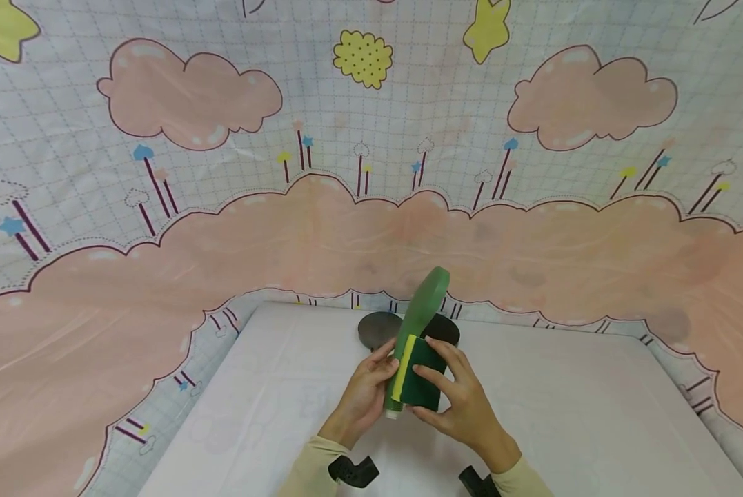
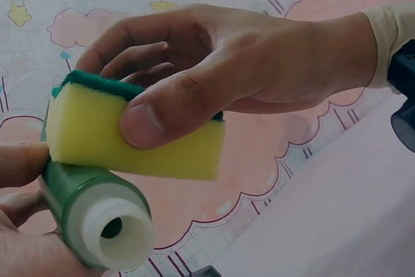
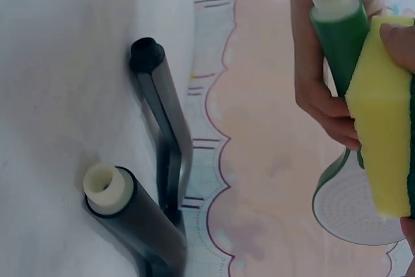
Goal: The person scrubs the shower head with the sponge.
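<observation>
My left hand (image 1: 360,397) grips the handle of a green handheld shower head (image 1: 430,297), which stands tilted with its head up and its white threaded end (image 2: 120,235) down. In my right hand (image 1: 470,404) is a sponge (image 1: 426,369) with a yellow foam side and a dark green scouring side. Thumb and fingers pinch it across its thickness. The yellow side lies against the shower head's handle. From the right wrist, the pale spray face (image 3: 356,202) with its small nozzles shows below the sponge.
Behind my hands, on the white table (image 1: 272,386), lie a grey shower head (image 1: 376,330) and a black shower head (image 1: 443,330). The right wrist view shows their handles, one with a white threaded end (image 3: 107,189). A patterned cloth (image 1: 371,241) hangs beyond the table.
</observation>
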`<state>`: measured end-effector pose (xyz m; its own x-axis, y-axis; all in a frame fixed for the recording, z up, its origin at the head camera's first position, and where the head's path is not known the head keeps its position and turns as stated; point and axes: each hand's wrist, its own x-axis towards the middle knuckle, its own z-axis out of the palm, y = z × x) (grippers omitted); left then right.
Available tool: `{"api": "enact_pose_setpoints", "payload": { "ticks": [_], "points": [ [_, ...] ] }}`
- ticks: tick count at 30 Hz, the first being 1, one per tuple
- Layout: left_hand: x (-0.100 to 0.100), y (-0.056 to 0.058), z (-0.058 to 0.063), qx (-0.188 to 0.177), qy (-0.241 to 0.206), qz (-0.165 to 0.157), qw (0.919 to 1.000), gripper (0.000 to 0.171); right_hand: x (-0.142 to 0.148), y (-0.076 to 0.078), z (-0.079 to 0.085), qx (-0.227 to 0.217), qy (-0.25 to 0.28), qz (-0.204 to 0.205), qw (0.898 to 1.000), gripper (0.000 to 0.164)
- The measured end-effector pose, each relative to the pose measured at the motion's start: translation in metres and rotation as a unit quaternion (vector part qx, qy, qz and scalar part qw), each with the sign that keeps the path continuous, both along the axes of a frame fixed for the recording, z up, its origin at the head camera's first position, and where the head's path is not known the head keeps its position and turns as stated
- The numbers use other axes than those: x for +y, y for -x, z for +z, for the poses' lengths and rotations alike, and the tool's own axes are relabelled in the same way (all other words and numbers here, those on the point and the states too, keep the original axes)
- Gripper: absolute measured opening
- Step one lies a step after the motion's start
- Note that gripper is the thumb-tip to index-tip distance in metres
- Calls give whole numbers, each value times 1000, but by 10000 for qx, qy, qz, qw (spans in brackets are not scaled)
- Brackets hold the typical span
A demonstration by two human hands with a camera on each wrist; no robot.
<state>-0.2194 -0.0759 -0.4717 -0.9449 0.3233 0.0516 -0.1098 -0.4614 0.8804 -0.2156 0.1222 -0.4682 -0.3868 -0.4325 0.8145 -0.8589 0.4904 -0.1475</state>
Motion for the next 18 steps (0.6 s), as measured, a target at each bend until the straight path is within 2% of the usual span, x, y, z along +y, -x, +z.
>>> {"api": "enact_pose_setpoints", "payload": {
  "ticks": [7,18],
  "points": [
    [4,-2,1,-129,120,103,9998,55,7,4,3,187,172,-82,9996,53],
    [1,0,1,-271,-175,189,9993,54,1,0,-2,-172,-107,90,9998,54]
  ]
}}
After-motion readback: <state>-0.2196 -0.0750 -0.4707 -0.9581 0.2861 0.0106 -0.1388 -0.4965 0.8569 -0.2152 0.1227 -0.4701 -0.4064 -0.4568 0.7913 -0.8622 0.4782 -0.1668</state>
